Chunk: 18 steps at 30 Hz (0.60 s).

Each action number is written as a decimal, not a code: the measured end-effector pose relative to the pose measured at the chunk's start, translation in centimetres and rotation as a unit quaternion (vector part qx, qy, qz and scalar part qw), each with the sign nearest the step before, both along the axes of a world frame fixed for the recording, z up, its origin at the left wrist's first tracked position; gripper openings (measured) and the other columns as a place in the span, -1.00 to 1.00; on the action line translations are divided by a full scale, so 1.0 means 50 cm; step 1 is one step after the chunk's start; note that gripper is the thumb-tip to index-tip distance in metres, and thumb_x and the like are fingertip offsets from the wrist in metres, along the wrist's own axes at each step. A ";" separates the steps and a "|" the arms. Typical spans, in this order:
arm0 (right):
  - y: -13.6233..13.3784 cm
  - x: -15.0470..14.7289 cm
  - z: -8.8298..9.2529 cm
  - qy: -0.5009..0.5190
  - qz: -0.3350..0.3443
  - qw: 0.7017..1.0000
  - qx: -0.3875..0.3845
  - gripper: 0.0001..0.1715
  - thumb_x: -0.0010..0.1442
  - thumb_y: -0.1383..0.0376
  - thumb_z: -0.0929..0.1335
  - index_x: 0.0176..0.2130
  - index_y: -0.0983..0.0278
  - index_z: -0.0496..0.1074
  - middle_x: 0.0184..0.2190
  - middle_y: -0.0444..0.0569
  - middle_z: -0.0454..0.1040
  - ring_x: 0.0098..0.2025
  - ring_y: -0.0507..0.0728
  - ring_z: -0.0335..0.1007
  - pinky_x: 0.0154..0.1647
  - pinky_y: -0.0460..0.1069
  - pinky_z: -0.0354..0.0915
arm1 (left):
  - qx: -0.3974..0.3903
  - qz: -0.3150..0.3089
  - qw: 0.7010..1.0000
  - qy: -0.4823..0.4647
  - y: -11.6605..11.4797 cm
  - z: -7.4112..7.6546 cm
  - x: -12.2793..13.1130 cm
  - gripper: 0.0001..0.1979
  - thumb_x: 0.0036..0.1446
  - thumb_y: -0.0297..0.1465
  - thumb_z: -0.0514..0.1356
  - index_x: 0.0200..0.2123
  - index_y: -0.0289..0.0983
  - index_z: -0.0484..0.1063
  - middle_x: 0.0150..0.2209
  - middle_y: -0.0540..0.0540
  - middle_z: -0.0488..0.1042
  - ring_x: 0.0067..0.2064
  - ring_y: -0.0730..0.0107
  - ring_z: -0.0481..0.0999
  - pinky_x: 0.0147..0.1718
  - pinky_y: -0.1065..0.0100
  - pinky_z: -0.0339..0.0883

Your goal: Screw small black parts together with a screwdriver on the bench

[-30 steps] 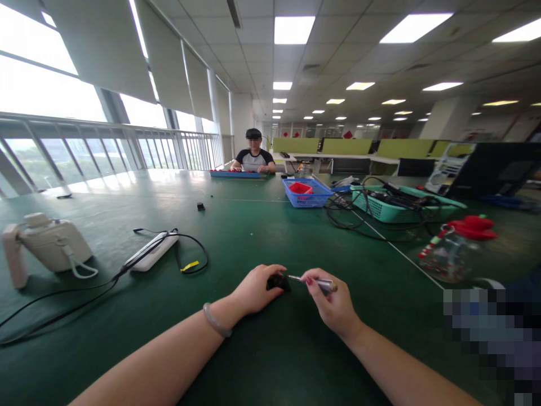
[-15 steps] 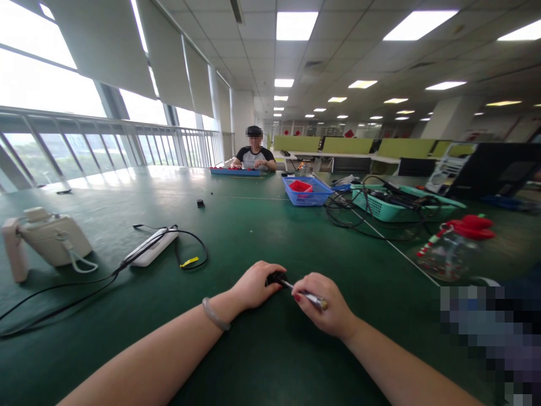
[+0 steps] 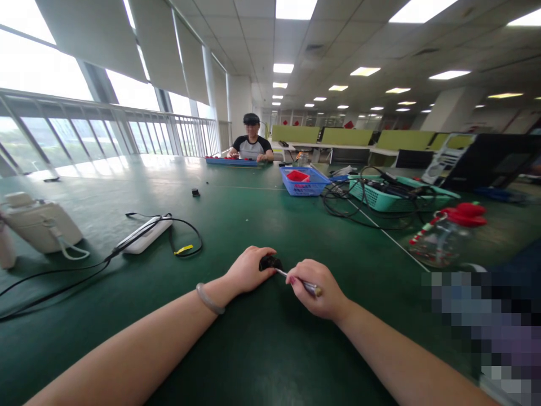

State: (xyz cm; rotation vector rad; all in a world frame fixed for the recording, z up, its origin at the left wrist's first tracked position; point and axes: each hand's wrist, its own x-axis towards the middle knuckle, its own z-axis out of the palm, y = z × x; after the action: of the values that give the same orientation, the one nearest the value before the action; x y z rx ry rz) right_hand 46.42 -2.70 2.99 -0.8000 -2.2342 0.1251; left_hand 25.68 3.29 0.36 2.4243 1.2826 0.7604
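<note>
Near the green table's [image 3: 253,220] front edge, the left hand [image 3: 248,270] clasped a small black part [image 3: 270,263]. The right hand [image 3: 320,290] gripped a slim screwdriver [image 3: 301,283], tip at the part, so work looked underway, not finished. Farther back, a blue basket [image 3: 309,190] held a red tray [image 3: 298,176], and a teal basket [image 3: 382,202] held cables [image 3: 393,189].

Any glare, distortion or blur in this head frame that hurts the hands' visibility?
Head view: windows blown out, glare on the far table; wide lens bends the railing; left hand on the small black part and right hand holding the thin tool are sharp, evenly lit; pixelated block masks the lower right corner.
</note>
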 end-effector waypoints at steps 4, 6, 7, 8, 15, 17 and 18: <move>-0.003 0.000 0.002 -0.020 0.010 1.000 0.016 -0.83 0.17 0.40 0.24 -0.38 0.23 0.41 -0.47 -0.10 0.46 -0.42 0.06 0.30 -0.31 -0.01 0.20 | 0.021 0.000 1.000 -0.004 0.005 -0.003 -0.001 -0.63 -0.03 -0.31 0.29 -0.09 -0.20 0.48 -0.08 -0.07 0.52 0.02 0.17 0.41 0.09 0.18 0.24; -0.004 -0.002 0.003 -0.035 0.012 0.999 0.029 -0.83 0.16 0.40 0.25 -0.39 0.24 0.41 -0.48 -0.09 0.46 -0.43 0.06 0.29 -0.32 -0.01 0.19 | 0.025 -0.004 1.000 -0.005 0.005 -0.003 0.000 -0.65 -0.03 -0.32 0.30 -0.11 -0.19 0.49 -0.09 -0.06 0.53 0.01 0.18 0.41 0.09 0.19 0.23; -0.004 -0.003 0.004 -0.042 0.012 0.998 0.037 -0.83 0.15 0.40 0.25 -0.39 0.24 0.41 -0.48 -0.09 0.45 -0.44 0.06 0.28 -0.33 -0.01 0.18 | 0.026 -0.004 1.000 -0.006 0.005 -0.002 0.000 -0.66 -0.02 -0.32 0.30 -0.11 -0.19 0.49 -0.09 -0.06 0.53 0.01 0.18 0.42 0.09 0.19 0.24; -0.005 -0.003 0.005 -0.049 0.012 0.998 0.046 -0.83 0.15 0.40 0.25 -0.40 0.24 0.41 -0.49 -0.08 0.45 -0.44 0.06 0.27 -0.33 -0.01 0.17 | 0.026 -0.004 1.000 -0.007 0.004 -0.001 0.001 -0.66 -0.02 -0.31 0.29 -0.11 -0.19 0.49 -0.10 -0.06 0.53 0.00 0.19 0.42 0.08 0.19 0.24; -0.007 -0.006 0.013 -0.110 0.022 0.990 0.084 -0.82 0.16 0.41 0.24 -0.39 0.25 0.41 -0.50 -0.07 0.42 -0.45 0.07 0.25 -0.35 0.00 0.14 | 0.024 -0.012 1.000 -0.010 0.000 0.006 0.001 -0.67 0.00 -0.31 0.29 -0.11 -0.18 0.50 -0.10 -0.05 0.54 0.00 0.20 0.42 0.07 0.20 0.25; -0.009 -0.008 0.015 -0.138 0.029 0.985 0.100 -0.82 0.16 0.40 0.24 -0.39 0.25 0.42 -0.52 -0.07 0.40 -0.46 0.07 0.23 -0.35 0.00 0.13 | 0.025 -0.009 1.000 -0.006 -0.001 0.006 0.001 -0.67 0.00 -0.31 0.28 -0.10 -0.18 0.50 -0.10 -0.05 0.54 0.00 0.19 0.42 0.08 0.20 0.25; -0.011 -0.009 0.015 -0.154 0.032 0.981 0.111 -0.82 0.16 0.39 0.24 -0.40 0.25 0.42 -0.53 -0.07 0.39 -0.46 0.07 0.22 -0.35 0.01 0.13 | 0.027 -0.006 1.000 -0.004 -0.001 0.006 0.001 -0.67 0.01 -0.31 0.28 -0.10 -0.18 0.50 -0.10 -0.05 0.54 0.00 0.19 0.42 0.08 0.19 0.25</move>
State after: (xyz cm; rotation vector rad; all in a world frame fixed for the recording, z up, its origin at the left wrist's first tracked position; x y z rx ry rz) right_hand 45.96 -3.25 3.76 -0.6603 -2.5096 -0.2295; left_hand 25.76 3.24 0.64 2.4654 1.2606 0.8100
